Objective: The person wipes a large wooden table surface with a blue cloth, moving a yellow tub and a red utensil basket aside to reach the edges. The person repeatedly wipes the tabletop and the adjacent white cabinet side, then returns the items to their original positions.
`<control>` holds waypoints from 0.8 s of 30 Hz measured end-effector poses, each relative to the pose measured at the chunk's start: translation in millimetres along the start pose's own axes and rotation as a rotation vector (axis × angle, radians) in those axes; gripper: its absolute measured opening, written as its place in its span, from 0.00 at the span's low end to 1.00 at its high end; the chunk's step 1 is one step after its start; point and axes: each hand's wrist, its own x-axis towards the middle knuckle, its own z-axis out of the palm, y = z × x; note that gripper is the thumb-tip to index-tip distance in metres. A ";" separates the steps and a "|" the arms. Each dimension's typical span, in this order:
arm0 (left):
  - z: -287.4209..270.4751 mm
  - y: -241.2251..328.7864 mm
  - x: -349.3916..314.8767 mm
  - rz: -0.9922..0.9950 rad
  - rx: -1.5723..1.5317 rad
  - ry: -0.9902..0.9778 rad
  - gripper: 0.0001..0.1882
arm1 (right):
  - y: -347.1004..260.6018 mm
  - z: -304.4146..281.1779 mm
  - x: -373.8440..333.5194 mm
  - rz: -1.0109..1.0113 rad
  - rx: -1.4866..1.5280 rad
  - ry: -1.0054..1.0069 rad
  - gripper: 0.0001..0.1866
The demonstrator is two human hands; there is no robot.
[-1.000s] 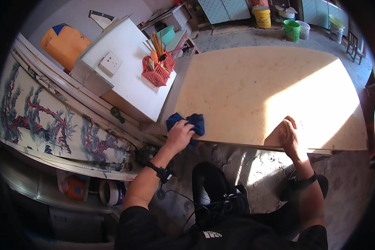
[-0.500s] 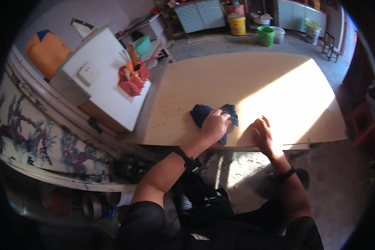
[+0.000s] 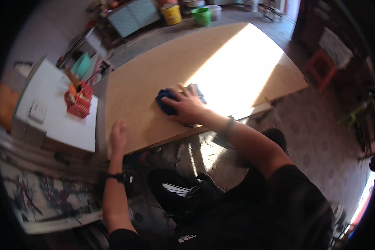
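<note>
A dark blue cloth [image 3: 166,109] lies bunched on the light wooden tabletop [image 3: 141,79], close to its near edge. My right hand [image 3: 188,107] rests on the cloth with thumb and fingers spread, covering its middle. Part of the cloth shows on both sides of that hand. At the table's left near corner is my left hand [image 3: 119,135], slightly blurred, its fingers curled together and nothing seen in them. It is apart from the cloth.
A white-topped cabinet [image 3: 62,112] stands left of the table, carrying a red plastic basket [image 3: 80,109] with tools and a white socket box [image 3: 37,111]. Beyond the table are a yellow bucket [image 3: 171,14] and a green bucket [image 3: 201,17]. A red stool [image 3: 322,70] stands at the right.
My left hand has let go of the cloth and moved left to the table corner. The right hand has come onto the cloth. The view has turned, shifting the table leftward.
</note>
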 end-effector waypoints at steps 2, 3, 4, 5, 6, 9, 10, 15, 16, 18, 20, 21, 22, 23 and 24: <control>-7.9 -32.9 -1.5 0.029 0.145 -0.049 0.26 | -10.9 7.0 22.7 0.010 -0.088 -0.179 0.38; -2.0 -41.8 -5.5 0.102 0.114 -0.035 0.27 | -16.3 10.7 30.0 0.007 -0.107 -0.269 0.38; 1.5 -49.1 -10.4 0.026 0.133 -0.046 0.28 | -20.5 13.8 33.9 0.037 -0.110 -0.281 0.35; 7.3 -52.7 -13.0 0.072 0.171 -0.047 0.28 | -22.8 16.0 35.0 0.046 -0.115 -0.239 0.33; 11.8 -54.8 -15.5 0.043 0.225 -0.053 0.29 | -24.2 18.1 33.4 0.075 -0.083 -0.211 0.31; 17.8 -57.6 -18.0 0.016 0.302 -0.073 0.30 | -20.3 24.8 18.3 0.147 -0.036 -0.135 0.24; 17.0 -58.6 -18.1 0.000 0.324 -0.059 0.30 | -15.9 26.8 13.7 0.134 -0.043 -0.097 0.23; 14.1 -63.0 -17.0 0.015 0.294 -0.081 0.30 | 26.4 29.5 -10.1 0.147 -0.035 -0.044 0.19; 14.1 -63.9 -17.0 0.021 0.285 -0.077 0.30 | 42.2 25.9 -16.9 0.140 -0.003 0.001 0.17; 15.4 -65.2 -17.9 0.012 0.257 -0.062 0.30 | 80.9 13.0 -25.4 0.030 -0.027 -0.020 0.12; 15.9 -66.2 -17.6 0.011 0.265 -0.072 0.30 | 122.1 -5.6 -70.9 0.115 -0.144 0.340 0.11; 15.7 -66.8 -17.3 0.006 0.277 -0.067 0.30 | 150.7 -20.1 -85.1 0.106 -0.178 0.352 0.11; 15.2 -67.3 -16.6 0.029 0.247 -0.067 0.30 | 178.4 -34.4 -98.0 0.095 -0.240 0.409 0.10; 14.9 -67.8 -16.2 0.045 0.239 -0.072 0.30 | 206.3 -49.3 -110.9 0.052 -0.265 0.531 0.08; 14.6 -68.2 -16.0 0.053 0.235 -0.069 0.30 | 234.7 -67.2 -128.0 0.011 -0.356 0.582 0.08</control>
